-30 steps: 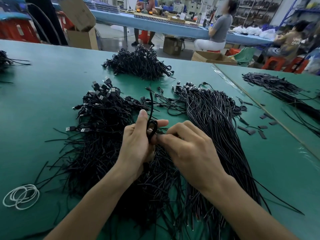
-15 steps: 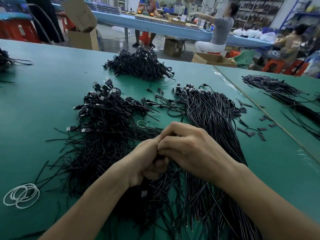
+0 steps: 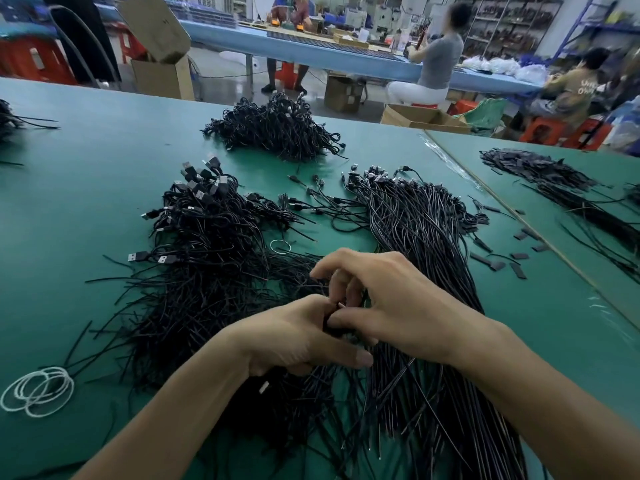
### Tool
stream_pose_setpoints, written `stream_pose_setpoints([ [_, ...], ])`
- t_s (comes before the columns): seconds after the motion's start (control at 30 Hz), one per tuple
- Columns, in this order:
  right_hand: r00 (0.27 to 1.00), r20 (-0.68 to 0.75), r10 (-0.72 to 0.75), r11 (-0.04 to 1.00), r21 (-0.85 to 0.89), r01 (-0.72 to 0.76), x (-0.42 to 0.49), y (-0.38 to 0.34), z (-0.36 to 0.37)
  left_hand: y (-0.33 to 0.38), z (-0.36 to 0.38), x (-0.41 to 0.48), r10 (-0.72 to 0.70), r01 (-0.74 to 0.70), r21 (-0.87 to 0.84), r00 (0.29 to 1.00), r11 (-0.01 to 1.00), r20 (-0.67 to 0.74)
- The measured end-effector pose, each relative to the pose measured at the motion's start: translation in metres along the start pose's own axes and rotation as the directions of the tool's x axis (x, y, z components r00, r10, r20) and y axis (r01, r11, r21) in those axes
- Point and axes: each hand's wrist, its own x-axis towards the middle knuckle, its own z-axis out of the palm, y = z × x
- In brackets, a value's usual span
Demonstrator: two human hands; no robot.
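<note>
My left hand [image 3: 298,337] and my right hand [image 3: 391,303] meet over the middle of a green table [image 3: 86,174]. Between them sits a small coiled black cable [image 3: 332,320], mostly hidden by the fingers. The left hand grips it from below with curled fingers, and the right hand pinches it from the right with thumb and fingertips. Under the hands lies a pile of black USB cables [image 3: 207,244] on the left and a long sheaf of straight black cables [image 3: 415,237] on the right.
A heap of bundled black cables [image 3: 277,129] lies farther back. White elastic loops [image 3: 38,391] sit at the near left, and one small loop [image 3: 280,245] rests between the piles. Black flat pieces [image 3: 502,261] are scattered right. Another cable pile [image 3: 540,171] lies on the adjoining table. People sit at a blue bench behind.
A second ago the left hand held an upright cable loop; the hands then closed together and lowered. Now the right hand's fingers have spread and lifted slightly.
</note>
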Motion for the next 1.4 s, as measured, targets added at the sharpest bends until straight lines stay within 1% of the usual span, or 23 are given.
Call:
stream_pose_setpoints([
  [0.07,0.999,0.003,0.047,0.997,-0.063,-0.046,0.0,-0.004,0.0,-0.001,0.002,0.001,0.001,0.0,0.037,1.0,0.999,-0.032],
  [0.17,0.991,-0.015,0.133,0.98,-0.15,-0.134,-0.001,-0.011,0.002,-0.002,0.005,0.002,-0.035,0.046,0.106,0.994,0.993,-0.1],
  [0.27,0.982,-0.043,0.185,0.955,-0.227,-0.19,-0.003,-0.016,0.005,-0.003,0.007,0.003,-0.046,0.066,0.124,0.986,0.99,-0.161],
  [0.37,0.974,-0.09,0.21,0.945,-0.236,-0.226,-0.002,-0.018,0.007,-0.003,0.007,0.004,-0.025,0.055,0.141,0.979,0.988,-0.205],
  [0.43,0.969,-0.088,0.231,0.944,-0.22,-0.245,0.0,-0.018,0.006,-0.004,0.005,0.005,-0.019,0.049,0.135,0.977,0.99,-0.211],
  [0.53,0.978,-0.064,0.201,0.951,-0.227,-0.21,0.001,-0.016,0.004,-0.006,0.004,0.006,-0.022,0.051,0.127,0.975,0.991,-0.221],
  [0.6,0.988,-0.062,0.14,0.956,-0.252,-0.151,0.0,-0.015,0.002,-0.007,0.005,0.006,-0.021,0.031,0.044,0.976,0.999,-0.216],
  [0.67,0.997,-0.059,0.058,0.96,-0.27,-0.072,-0.001,-0.015,0.0,-0.006,0.004,0.006,-0.035,0.009,-0.126,0.978,0.992,-0.206],
  [0.73,0.999,-0.045,-0.023,0.952,-0.306,0.008,-0.002,-0.015,-0.001,-0.003,0.003,0.006,-0.057,0.0,-0.286,0.98,0.958,-0.189],
  [0.8,0.996,-0.028,-0.088,0.919,-0.387,0.07,-0.003,-0.015,-0.002,-0.001,0.002,0.007,-0.074,-0.002,-0.409,0.983,0.912,-0.169],
  [0.87,0.993,-0.024,-0.115,0.89,-0.448,0.092,-0.004,-0.014,-0.004,0.001,0.001,0.007,-0.092,-0.003,-0.506,0.982,0.862,-0.162],
  [0.97,0.991,-0.034,-0.133,0.865,-0.491,0.099,-0.005,-0.012,-0.005,0.002,0.0,0.008,-0.11,0.001,-0.573,0.982,0.819,-0.155],
  [1.07,0.989,-0.043,-0.141,0.861,-0.499,0.101,-0.005,-0.011,-0.002,0.001,0.0,0.01,-0.121,0.025,-0.63,0.987,0.776,-0.11],
  [1.13,0.985,-0.068,-0.16,0.863,-0.494,0.106,-0.005,-0.009,-0.002,0.001,0.0,0.011,-0.118,0.037,-0.687,0.99,0.726,-0.072],
  [1.17,0.981,-0.09,-0.174,0.872,-0.477,0.111,-0.005,-0.007,-0.002,0.002,-0.001,0.011,-0.101,0.039,-0.728,0.994,0.685,-0.042],
  [1.23,0.972,-0.155,-0.174,0.913,-0.394,0.101,-0.003,-0.004,-0.004,0.005,-0.004,0.008,-0.031,0.037,-0.836,0.999,0.548,0.025],
  [1.27,0.968,-0.193,-0.16,0.935,-0.343,0.086,-0.003,-0.002,-0.006,0.006,-0.004,0.007,0.015,0.021,-0.871,0.999,0.49,0.033],
  [1.3,0.962,-0.227,-0.15,0.952,-0.298,0.078,-0.003,0.001,-0.006,0.006,-0.005,0.005,0.051,-0.012,-0.884,0.999,0.467,0.014],
  [1.33,0.957,-0.256,-0.138,0.961,-0.27,0.067,-0.002,0.003,-0.007,0.005,-0.005,0.005,0.075,-0.058,-0.874,0.997,0.483,-0.024],
  [1.4,0.945,-0.303,-0.126,0.967,-0.251,0.049,-0.002,0.007,-0.007,0.004,-0.003,0.006,0.114,-0.163,-0.812,0.986,0.56,-0.119],
])
